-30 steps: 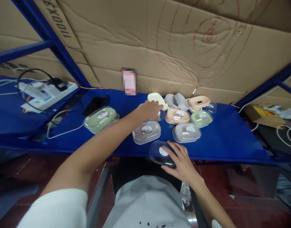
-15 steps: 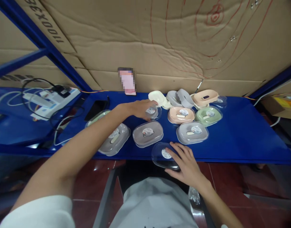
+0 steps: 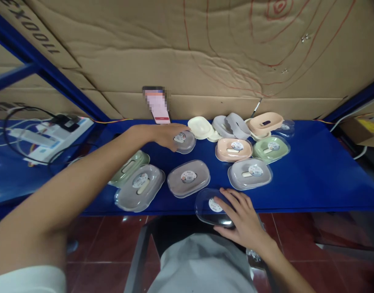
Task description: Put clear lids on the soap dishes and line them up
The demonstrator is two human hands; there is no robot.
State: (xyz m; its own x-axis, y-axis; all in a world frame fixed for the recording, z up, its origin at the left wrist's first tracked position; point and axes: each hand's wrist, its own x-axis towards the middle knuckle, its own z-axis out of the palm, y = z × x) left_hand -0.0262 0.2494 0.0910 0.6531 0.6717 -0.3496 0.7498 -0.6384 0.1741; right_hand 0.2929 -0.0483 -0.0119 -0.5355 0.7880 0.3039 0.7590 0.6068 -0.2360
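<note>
Right hand point(image 3: 242, 216) grasps a clear lid point(image 3: 203, 208) at its right end, fingers across the top and thumb at the near rim; lid lies at the near edge of the blue table point(image 3: 312, 175), partly past it in view. Left hand point(image 3: 168, 136) is curled over a clear-topped piece point(image 3: 186, 145) further back, gripping it from the left side; whether a dish sits under that top cannot be told. Technique, my judgement: hold both by the rims, since thin plastic probably flexes under palm pressure; keep fingertips off the round labels; support the near lid firmly, as it could tip off the edge; lift the left forearm over its neighbours rather than sweep across. Count, covered dishes: grey, three (near left point(image 3: 139, 191), centre point(image 3: 188, 185), right point(image 3: 236, 179)); green, two (left point(image 3: 126, 173), right point(image 3: 266, 154)); peach, one point(image 3: 225, 150). Uncovered: grey pieces point(image 3: 238, 125), two; peach piece point(image 3: 274, 119), one; cream pieces point(image 3: 199, 127), at least two, overlap preventing a firm figure. Spare clear cover point(image 3: 287, 128) behind: one. Propped phone point(image 3: 159, 108): one.
</note>
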